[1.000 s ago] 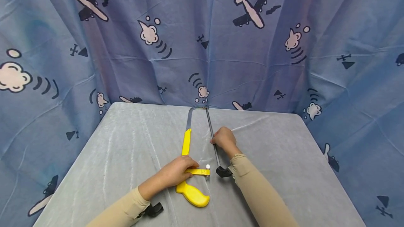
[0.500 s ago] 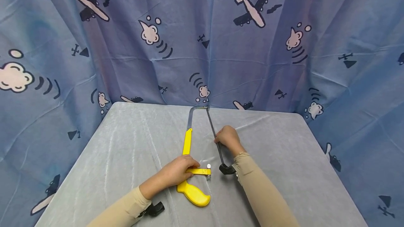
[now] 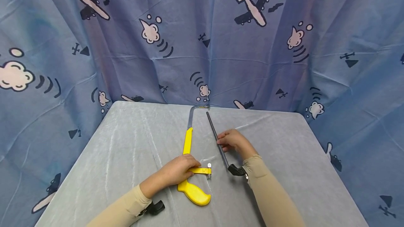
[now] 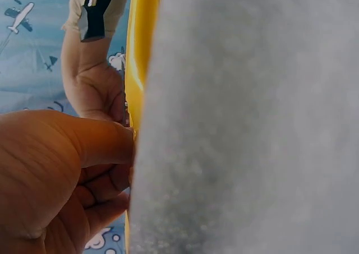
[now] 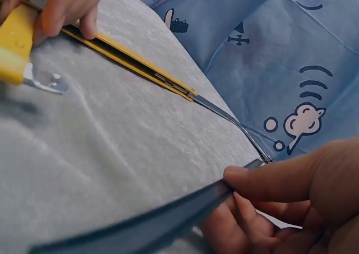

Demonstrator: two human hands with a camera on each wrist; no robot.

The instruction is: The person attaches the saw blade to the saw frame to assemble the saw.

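Pinching dark blade [image 3: 223,155], right hand [image 3: 234,140] should ease it rightward, clear of far frame tip [image 3: 205,107]; left hand [image 3: 178,170] grips yellow saw frame [image 3: 187,141], best held still.

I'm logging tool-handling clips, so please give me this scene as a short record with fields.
Left hand: holds the yellow saw frame
Right hand: holds the dark blade between thumb and fingers
Blade position: in the head view, apart from both ends of the frame
Surface: grey tabletop
Backdrop: blue airplane-print curtain
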